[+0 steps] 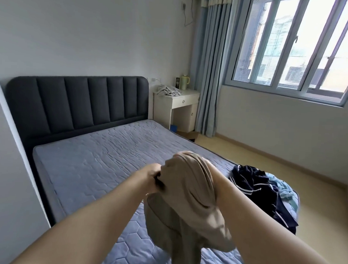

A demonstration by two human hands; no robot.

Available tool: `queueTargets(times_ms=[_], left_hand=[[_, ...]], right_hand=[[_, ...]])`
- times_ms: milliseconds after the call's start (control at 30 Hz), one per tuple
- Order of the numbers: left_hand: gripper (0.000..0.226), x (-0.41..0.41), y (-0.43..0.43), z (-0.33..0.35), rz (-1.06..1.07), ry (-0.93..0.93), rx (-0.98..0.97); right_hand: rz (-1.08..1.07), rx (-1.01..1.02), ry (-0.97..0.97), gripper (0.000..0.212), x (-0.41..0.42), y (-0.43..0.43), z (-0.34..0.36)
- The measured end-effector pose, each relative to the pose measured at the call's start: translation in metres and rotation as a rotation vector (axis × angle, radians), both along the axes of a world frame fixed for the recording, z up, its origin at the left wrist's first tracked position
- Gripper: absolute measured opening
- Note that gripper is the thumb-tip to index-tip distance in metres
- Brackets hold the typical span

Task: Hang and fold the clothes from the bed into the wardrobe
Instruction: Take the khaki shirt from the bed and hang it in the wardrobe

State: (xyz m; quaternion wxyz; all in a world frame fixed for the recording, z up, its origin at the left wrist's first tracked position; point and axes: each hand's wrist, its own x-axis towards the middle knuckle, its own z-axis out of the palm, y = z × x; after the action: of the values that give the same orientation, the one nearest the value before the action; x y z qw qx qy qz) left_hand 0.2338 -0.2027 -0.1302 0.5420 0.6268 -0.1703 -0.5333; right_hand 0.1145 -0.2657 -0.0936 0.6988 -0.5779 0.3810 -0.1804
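Observation:
I hold a beige garment (188, 194) up above the blue quilted bed (100, 160). My left hand (152, 175) grips its upper left edge, and something small and dark (160, 184) shows at the fingers. My right forearm (232, 196) runs up into the garment; the cloth covers that hand, so its fingers are hidden. The rest of the garment hangs toward the mattress. A dark navy garment with white stripes (262, 193) lies crumpled at the bed's right edge, with a light blue garment (284, 189) beside it. No wardrobe is in view.
A dark padded headboard (80, 103) stands against the far wall. To its right is a white bedside table (182, 104) with a crumpled cloth (168, 90) and a pale green kettle (185, 82). Blue curtains (209, 77) hang by the window. A wall (6, 164) is close on the left.

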Motion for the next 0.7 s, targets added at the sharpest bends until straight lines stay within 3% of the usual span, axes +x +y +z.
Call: queueTargets(times_ms=[67,133,200,267,333,433,533,700], left_hand=[[0.04,-0.002,-0.002,-0.001,0.021,0.056,-0.062],[0.034,-0.003,-0.007,0.002,0.095,0.152,-0.15],[0.029,-0.005,-0.007,0.003,0.12,0.143,-0.189],[0.027,-0.008,-0.004,0.006,0.086,0.129,-0.291],[0.032,-0.011,0.0,0.007,0.007,0.122,-0.372],[0.039,-0.009,0.009,0.011,-0.14,0.018,-0.345],[0.043,0.0,0.019,0.009,-0.198,-0.016,-0.3],[0.038,0.011,0.032,0.006,-0.213,-0.04,-0.281]], right_hand=[[-0.014,-0.001,-0.029,0.024,-0.002,0.001,-0.009],[-0.148,0.215,-0.104,0.022,-0.014,-0.002,-0.023],[-0.302,0.263,0.038,0.02,-0.027,-0.011,-0.043],[-0.259,0.307,0.145,0.056,-0.035,-0.013,-0.053],[-0.192,0.456,0.03,0.079,-0.032,-0.012,-0.053],[-0.155,0.56,-0.215,0.054,-0.021,-0.007,-0.048],[-0.113,0.527,-0.26,0.014,-0.01,0.001,-0.042],[-0.081,0.499,-0.125,0.026,0.004,0.009,-0.05]])
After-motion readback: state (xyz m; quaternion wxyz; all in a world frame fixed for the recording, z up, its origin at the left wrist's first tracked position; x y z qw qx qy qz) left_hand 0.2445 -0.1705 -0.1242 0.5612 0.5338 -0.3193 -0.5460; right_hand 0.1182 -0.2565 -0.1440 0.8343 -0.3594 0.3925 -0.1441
